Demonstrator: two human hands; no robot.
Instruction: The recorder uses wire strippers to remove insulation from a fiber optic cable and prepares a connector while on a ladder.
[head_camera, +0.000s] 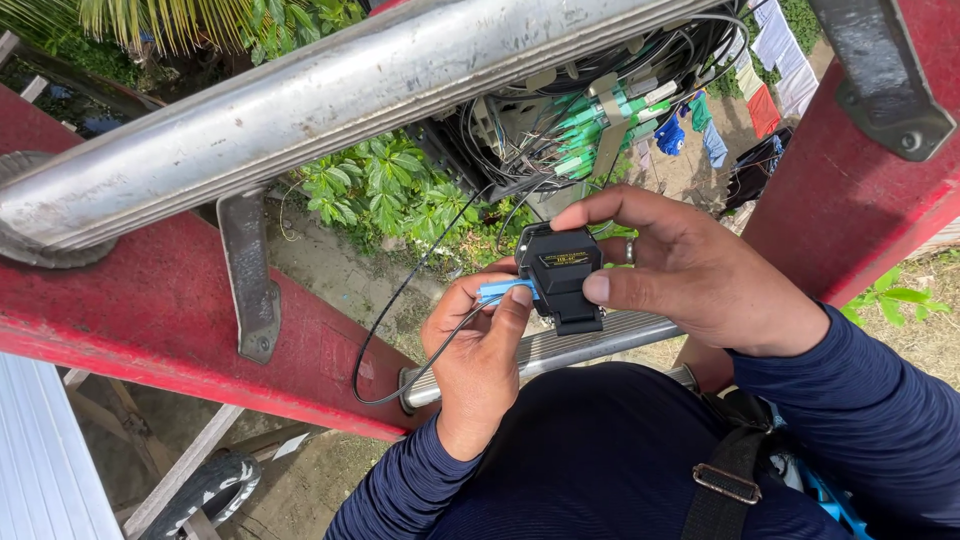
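Observation:
My right hand (690, 265) grips a small black box-shaped tool (562, 275) from the right, thumb on its front face and fingers curled over its top. My left hand (480, 345) pinches a blue connector piece (503, 291) against the tool's left side. A thin black cable (395, 320) runs from that connector, loops down to the left and rises toward an open cable box (580, 110) full of green connectors and black fibres. A ring shows on a right-hand finger. Both arms wear dark blue sleeves.
I am up on a red ladder (150, 300) with silver metal rungs (330, 90) above and below (590, 345) my hands. Far below lie green plants (385, 190), bare ground, hanging laundry (770, 60) and a tyre (205, 485). A strap with a buckle (725, 485) crosses my waist.

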